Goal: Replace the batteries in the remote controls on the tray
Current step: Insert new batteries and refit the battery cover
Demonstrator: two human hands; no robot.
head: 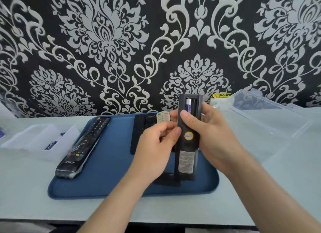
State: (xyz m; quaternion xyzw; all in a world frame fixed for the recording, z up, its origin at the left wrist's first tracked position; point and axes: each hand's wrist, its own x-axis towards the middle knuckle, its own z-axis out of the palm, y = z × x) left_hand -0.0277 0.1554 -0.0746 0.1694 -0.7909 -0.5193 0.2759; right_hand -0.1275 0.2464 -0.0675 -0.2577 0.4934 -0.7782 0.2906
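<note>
R hand [206, 128] grips the black remote [187, 146] back-side up, held upright above the tray [111, 172], thumb pressing on the purple battery [189, 105] in the open compartment at the top. Second slot beside it looks empty. L hand [156, 146] is curled against the remote's left edge, fingertips pinched; cannot tell if it holds anything, poss. a small metallic item, too hidden to call.

Risks (judgement):
- Battery only part-seated; if thumb lifts early, spring may pop it out onto tray.
- Polarity not readable here, wrong way round = dead remote.
- Remote held by one hand mostly; push from L hand could tip it out of grip.
- Cover [166, 179] lying on tray below the hands, easy to forget or knock.

Counts:
- Remotes: 1 in hand, 1 long black one [83, 146] left of L hand (plastic-wrapped), 3 more behind the hands, incl. a pale one [162, 117]. Total 5 as far as visible.
- Batteries: 1 in remote; 2 or so in the white box [40, 139] far left on the surface [260, 189].
- Clear open box [271, 114] right of R hand: 1.
</note>
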